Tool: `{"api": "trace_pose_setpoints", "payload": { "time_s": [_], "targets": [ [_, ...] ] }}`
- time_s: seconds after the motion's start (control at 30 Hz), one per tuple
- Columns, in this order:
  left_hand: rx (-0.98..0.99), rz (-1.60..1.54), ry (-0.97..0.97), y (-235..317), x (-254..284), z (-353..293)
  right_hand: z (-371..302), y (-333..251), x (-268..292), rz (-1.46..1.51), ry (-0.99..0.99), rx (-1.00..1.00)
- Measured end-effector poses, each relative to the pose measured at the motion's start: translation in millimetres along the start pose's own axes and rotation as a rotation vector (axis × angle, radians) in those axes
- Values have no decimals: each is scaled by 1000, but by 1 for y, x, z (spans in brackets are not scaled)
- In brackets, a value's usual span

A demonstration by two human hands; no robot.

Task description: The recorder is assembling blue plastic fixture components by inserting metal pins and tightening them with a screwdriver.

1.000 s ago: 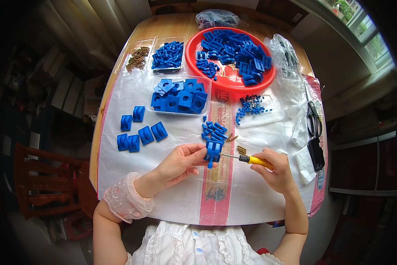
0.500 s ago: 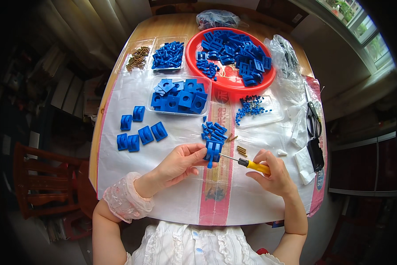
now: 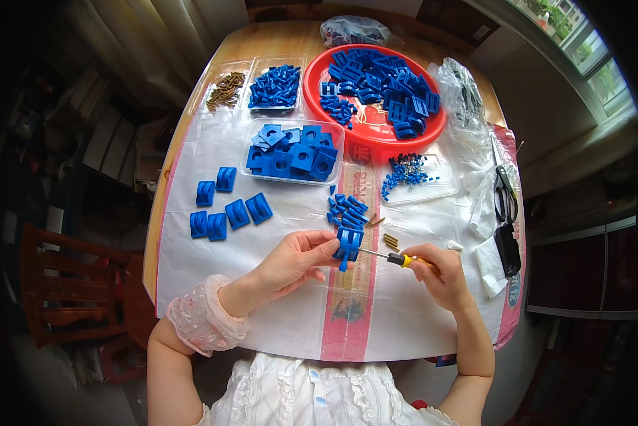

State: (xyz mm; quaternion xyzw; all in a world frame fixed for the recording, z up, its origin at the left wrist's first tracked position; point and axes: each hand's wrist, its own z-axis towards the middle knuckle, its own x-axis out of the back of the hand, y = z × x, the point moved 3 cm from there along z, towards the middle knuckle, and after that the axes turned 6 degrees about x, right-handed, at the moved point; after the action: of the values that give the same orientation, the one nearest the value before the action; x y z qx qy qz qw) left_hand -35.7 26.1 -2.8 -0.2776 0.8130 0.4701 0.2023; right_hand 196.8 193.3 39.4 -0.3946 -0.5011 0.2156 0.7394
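My left hand (image 3: pixel 297 259) pinches a blue plastic bracket (image 3: pixel 348 245) with a narrow blue piece hanging down from it toward me. In my right hand (image 3: pixel 438 273) is a screwdriver (image 3: pixel 397 260) with a yellow and black handle, its fingers wrapped round the grip. The metal shaft reaches left to the bracket's right side; the tip is too small to make out. Just beyond the bracket lies a small pile of slim blue pieces (image 3: pixel 349 210). A few brass-coloured screws (image 3: pixel 391 241) rest beside the screwdriver shaft.
Several blue brackets (image 3: pixel 237 213) lie at the left. Behind them stands a clear tub (image 3: pixel 246 172) of square blue plates. Farther back are trays of blue pieces (image 3: pixel 275 86) and brass screws (image 3: pixel 226 90), and a red basin (image 3: pixel 375 135). Scissors (image 3: pixel 505 195) lie at the right.
My right fingers have shifted farther round the screwdriver handle, covering more of the yellow. The bracket has tilted slightly in my left hand. The whole view has shifted a little.
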Motion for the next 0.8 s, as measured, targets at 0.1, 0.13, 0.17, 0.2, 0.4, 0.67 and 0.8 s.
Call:
{"api": "trace_pose_setpoints", "payload": {
  "time_s": [0.1,0.13,0.17,0.2,0.4,0.67,0.8],
  "targets": [
    [4,6,3,1,-1,-1,-1,3,-1,163,-1,-111],
    [4,4,-2,0,-1,0,2,-1,-2,146,22,-37],
    [4,2,-6,0,-1,0,4,-5,-2,128,46,37],
    [2,-2,-6,1,-1,0,4,-4,-2,134,46,28],
    [-8,-9,-4,0,0,0,7,-6,-1,85,71,56],
    [-7,-9,2,0,0,0,3,1,-7,38,38,1],
    [0,-15,8,1,0,0,-1,0,-5,174,39,-157]
  ]
}}
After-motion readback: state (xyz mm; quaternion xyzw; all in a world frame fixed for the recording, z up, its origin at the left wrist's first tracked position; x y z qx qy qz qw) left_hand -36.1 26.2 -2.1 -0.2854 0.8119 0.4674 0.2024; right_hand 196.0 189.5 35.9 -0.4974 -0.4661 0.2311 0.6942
